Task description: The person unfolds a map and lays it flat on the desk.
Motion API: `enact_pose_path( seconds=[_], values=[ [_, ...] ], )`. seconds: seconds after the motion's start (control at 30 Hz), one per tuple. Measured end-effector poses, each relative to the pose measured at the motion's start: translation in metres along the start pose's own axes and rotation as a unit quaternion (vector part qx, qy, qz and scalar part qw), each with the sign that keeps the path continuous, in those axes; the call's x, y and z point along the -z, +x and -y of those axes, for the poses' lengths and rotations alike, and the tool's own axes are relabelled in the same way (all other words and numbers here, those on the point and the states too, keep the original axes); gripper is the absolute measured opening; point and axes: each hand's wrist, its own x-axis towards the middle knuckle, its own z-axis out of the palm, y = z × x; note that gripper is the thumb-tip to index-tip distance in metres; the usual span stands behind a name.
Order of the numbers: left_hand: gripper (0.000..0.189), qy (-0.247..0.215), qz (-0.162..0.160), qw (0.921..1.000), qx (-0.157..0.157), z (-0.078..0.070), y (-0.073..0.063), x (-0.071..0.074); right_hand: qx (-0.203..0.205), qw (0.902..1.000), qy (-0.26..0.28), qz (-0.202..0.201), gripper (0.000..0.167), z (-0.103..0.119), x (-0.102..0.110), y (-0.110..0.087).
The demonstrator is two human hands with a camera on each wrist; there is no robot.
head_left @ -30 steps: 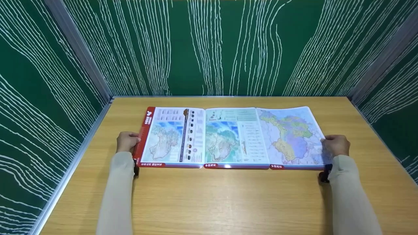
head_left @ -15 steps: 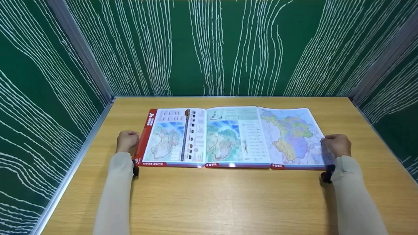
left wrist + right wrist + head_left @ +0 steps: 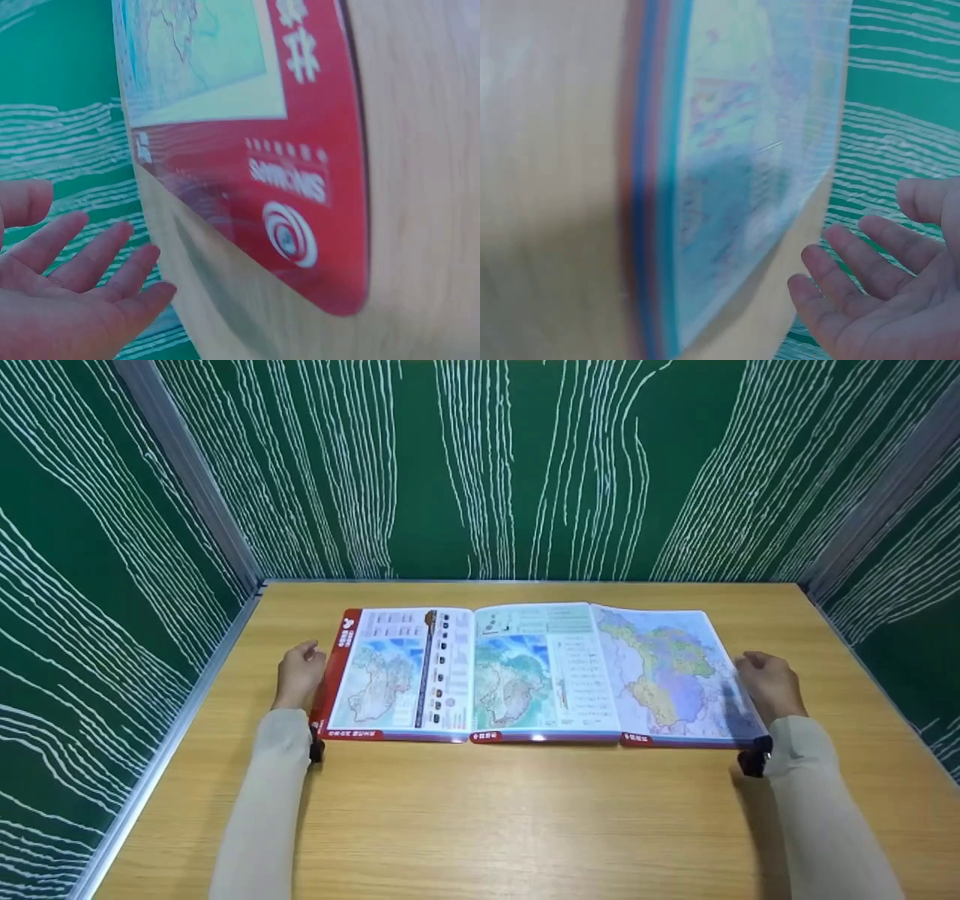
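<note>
A glossy fold-out map [image 3: 517, 682] lies across the wooden table with three panels showing, joined at two creases. Its left end carries a red strip [image 3: 225, 202] with white lettering; a coloured map fills the right panel [image 3: 727, 195]. Beside the red end is my left hand [image 3: 300, 675], its fingers [image 3: 105, 259] spread and apart from the edge in the left wrist view. At the opposite end my right hand [image 3: 772, 686] has its fingers [image 3: 855, 262] extended, with a gap to the map's edge in the right wrist view. Neither hand holds anything.
The wooden table [image 3: 525, 817] reaches back to a green wall [image 3: 420, 472] with wavy white lines. Similar green panels stand at the left and right, framed by grey metal posts [image 3: 187, 472]. A dark wrist device [image 3: 755, 757] sits below the right hand.
Both hands have let go of the map's ends and their fingers have straightened. The hands have risen slightly from the edges, while the map stays spread in nearly the same place.
</note>
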Motion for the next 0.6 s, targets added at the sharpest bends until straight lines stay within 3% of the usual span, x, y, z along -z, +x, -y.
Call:
enact_pose_path(
  seconds=[0.13, 0.33, 0.5, 0.6],
  values=[
    [0.061, 0.024, -0.002, 0.9995, -0.019, -0.006, -0.002, -0.004, 0.045, 0.9979, -0.037, 0.027, 0.073, 0.010, -0.001, -0.003],
    [0.071, 0.122, -0.023, 0.9901, -0.065, -0.015, -0.010, -0.013, 0.083, 0.9911, -0.093, 0.045, 0.081, 0.025, -0.005, -0.007],
    [0.076, 0.188, -0.038, 0.9756, -0.108, -0.025, -0.017, -0.025, 0.129, 0.9848, -0.117, 0.006, 0.085, 0.036, -0.016, -0.011],
    [0.075, 0.231, -0.051, 0.9619, -0.138, -0.031, -0.020, -0.034, 0.164, 0.9764, -0.137, -0.029, 0.087, 0.044, -0.025, -0.016]
  ],
)
